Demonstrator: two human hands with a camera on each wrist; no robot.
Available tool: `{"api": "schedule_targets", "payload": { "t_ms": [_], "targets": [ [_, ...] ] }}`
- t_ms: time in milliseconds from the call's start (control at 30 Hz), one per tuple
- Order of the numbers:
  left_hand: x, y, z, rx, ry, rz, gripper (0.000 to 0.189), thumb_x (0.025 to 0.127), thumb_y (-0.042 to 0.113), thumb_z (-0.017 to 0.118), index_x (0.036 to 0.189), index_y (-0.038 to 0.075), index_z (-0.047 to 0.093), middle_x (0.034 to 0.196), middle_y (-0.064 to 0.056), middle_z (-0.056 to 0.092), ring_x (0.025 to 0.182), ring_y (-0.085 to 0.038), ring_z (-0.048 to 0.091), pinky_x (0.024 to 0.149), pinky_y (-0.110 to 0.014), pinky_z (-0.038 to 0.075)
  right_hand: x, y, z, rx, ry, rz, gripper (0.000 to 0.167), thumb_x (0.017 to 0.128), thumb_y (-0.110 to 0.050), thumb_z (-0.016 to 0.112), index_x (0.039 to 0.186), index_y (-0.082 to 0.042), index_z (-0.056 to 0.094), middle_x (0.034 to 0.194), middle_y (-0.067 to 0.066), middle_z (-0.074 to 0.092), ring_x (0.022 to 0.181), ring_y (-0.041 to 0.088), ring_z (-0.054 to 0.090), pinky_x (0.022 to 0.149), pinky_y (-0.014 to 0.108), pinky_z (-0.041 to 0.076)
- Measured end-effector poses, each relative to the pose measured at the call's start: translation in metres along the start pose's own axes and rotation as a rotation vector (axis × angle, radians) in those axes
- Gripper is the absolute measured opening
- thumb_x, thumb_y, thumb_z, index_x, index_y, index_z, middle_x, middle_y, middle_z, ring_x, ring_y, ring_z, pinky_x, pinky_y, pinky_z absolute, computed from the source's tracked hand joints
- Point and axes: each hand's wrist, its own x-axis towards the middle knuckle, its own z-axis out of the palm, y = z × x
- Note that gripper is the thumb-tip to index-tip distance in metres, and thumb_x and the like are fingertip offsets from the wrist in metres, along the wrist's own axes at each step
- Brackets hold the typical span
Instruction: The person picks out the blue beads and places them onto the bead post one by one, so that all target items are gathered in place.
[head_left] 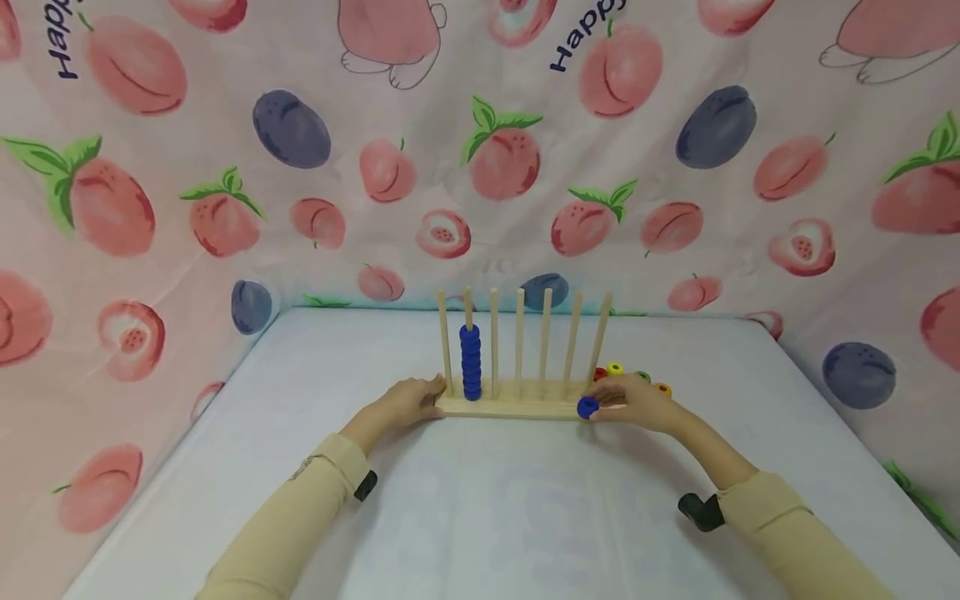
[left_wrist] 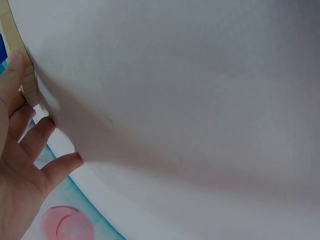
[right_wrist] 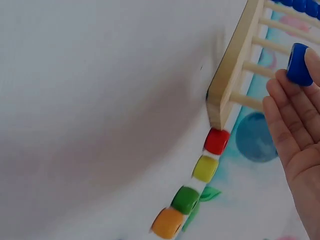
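A wooden peg stand [head_left: 517,409] with several upright pegs stands on the white table. Its second peg from the left carries a stack of blue beads [head_left: 471,364]; the other pegs are bare. My left hand [head_left: 407,402] grips the left end of the base, thumb on the near face in the left wrist view. Between thumb and fingers of my right hand [head_left: 639,403] is a blue bead [right_wrist: 299,65], pinched in front of the base's right end. The right wrist view shows its remaining fingers extended.
Off the stand's right end lie a red bead [right_wrist: 216,141], a yellow bead [right_wrist: 205,168], a green bead [right_wrist: 185,200] and an orange bead [right_wrist: 167,223] in a row. A fruit-printed cloth [head_left: 442,167] hangs behind the white table [head_left: 510,508].
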Motion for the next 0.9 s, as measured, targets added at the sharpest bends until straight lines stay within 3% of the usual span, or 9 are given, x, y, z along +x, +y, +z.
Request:
{"api": "schedule_targets", "payload": {
  "t_ms": [200,400,633,900],
  "targets": [
    [0.004,0.001,-0.001,-0.019,-0.006,0.007,0.063,0.091,0.026,0.062,0.141,-0.002,0.036,0.141,-0.022,0.045,0.124,-0.041,0.049,0.105,-0.049,0.039,0.010,-0.015,0.008,-0.028,-0.008,-0.023,0.036,0.087,-0.017,0.068,0.114,0.006,0.062,0.112,0.021,0.066,0.103,0.033,0.064,0.089,0.042,0.053],
    [-0.001,0.001,0.002,-0.034,-0.021,-0.012,0.062,0.092,0.025,0.060,0.141,-0.003,0.036,0.145,-0.020,0.039,0.129,-0.040,0.044,0.108,-0.049,0.036,0.022,-0.029,0.018,-0.024,-0.009,-0.023,0.036,0.087,-0.021,0.068,0.115,0.001,0.064,0.110,0.015,0.069,0.102,0.028,0.064,0.090,0.047,0.052],
    [-0.002,0.003,0.003,-0.039,-0.018,-0.008,0.062,0.091,0.026,0.062,0.141,-0.002,0.037,0.143,-0.021,0.042,0.127,-0.040,0.046,0.107,-0.049,0.037,0.034,-0.045,0.025,-0.086,0.051,-0.076,0.035,0.084,-0.020,0.072,0.112,-0.001,0.066,0.109,0.015,0.069,0.101,0.028,0.065,0.090,0.046,0.052],
    [-0.001,0.002,-0.003,-0.022,-0.026,-0.026,0.062,0.091,0.027,0.062,0.141,0.000,0.038,0.142,-0.021,0.044,0.125,-0.041,0.048,0.105,-0.049,0.039,0.045,-0.054,0.029,-0.035,0.060,-0.116,0.034,0.083,-0.016,0.072,0.112,0.000,0.066,0.108,0.015,0.070,0.102,0.029,0.066,0.090,0.044,0.053]
  ]
}}
